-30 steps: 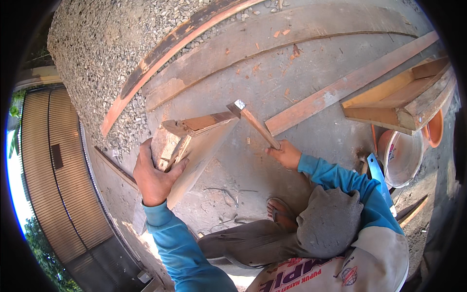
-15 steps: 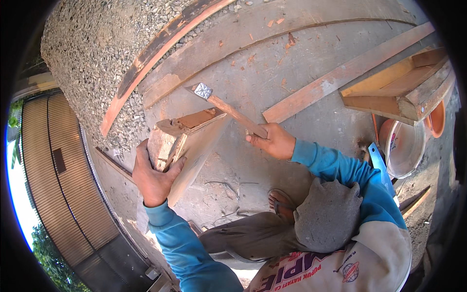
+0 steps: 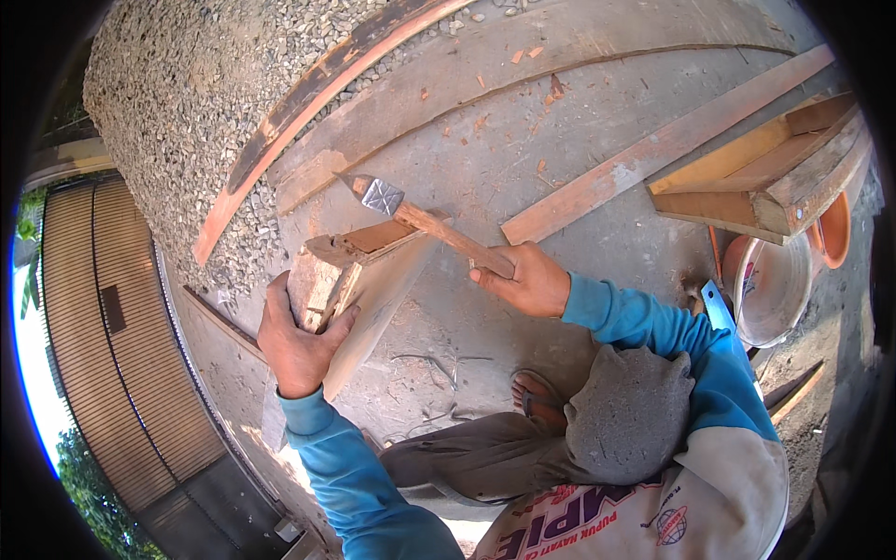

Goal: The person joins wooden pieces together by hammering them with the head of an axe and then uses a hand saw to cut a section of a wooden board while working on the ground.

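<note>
My left hand (image 3: 301, 347) grips the near end of a shallow wooden box frame (image 3: 375, 289), thumb on one side and fingers on the other. The wood at its upper corner is rough and splintered. In my right hand (image 3: 532, 280) is a hammer (image 3: 439, 229), held by its wooden handle with the fingers wrapped round it. Its metal head, pointed at one end, hovers over the frame's upper edge, apart from it as far as I can see. The frame's lower end is partly hidden behind my left hand and forearm.
Long planks (image 3: 667, 140) lie on the concrete beyond my hands, beside gravel (image 3: 177, 121). To the right are another wooden box frame (image 3: 765, 187), a clear bucket (image 3: 775, 289) and a blue saw blade (image 3: 717, 306). Bent metal rods (image 3: 448, 369) lie near my sandalled foot (image 3: 539, 394).
The hammer's head has shifted slightly left and tilted, showing more of its pointed end. My left hand keeps its grip on the box frame, which has barely moved.
</note>
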A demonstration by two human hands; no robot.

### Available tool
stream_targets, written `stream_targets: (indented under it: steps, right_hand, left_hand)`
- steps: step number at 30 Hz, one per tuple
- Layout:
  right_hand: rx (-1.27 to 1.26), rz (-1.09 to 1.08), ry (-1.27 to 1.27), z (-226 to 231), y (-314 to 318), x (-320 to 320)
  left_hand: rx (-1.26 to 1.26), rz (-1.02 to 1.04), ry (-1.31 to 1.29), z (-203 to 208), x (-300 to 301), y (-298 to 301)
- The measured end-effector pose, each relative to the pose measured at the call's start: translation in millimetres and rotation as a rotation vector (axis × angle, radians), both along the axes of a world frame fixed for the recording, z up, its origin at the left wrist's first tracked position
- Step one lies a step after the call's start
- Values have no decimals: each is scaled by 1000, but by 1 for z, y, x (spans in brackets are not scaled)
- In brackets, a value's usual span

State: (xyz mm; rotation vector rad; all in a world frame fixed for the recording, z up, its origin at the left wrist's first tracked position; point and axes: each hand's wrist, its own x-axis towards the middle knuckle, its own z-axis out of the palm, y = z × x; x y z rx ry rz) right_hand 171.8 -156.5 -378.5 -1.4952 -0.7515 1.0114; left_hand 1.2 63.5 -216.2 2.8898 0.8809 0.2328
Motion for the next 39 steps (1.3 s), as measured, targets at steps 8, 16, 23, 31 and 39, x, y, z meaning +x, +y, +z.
stream_targets:
  steps: [8, 16, 23, 31, 39]
  right_hand:
    - [-444, 114, 98, -110, -20, -23]
    - [23, 27, 141, -3, -20, 11]
    - [-144, 153, 159, -27, -12, -10]
    - [54, 30, 123, 51, -27, 20]
    - [-471, 111, 572, -53, -27, -12]
  left_hand:
    - [-36, -1, 9, -2, 7, -3]
    - [-48, 34, -11, 1, 6, -7]
    - [-11, -11, -29, -1, 13, -11]
    - [-19, -6, 14, 2, 4, -7]
    - [-32, -37, -20, 3, 1, 1]
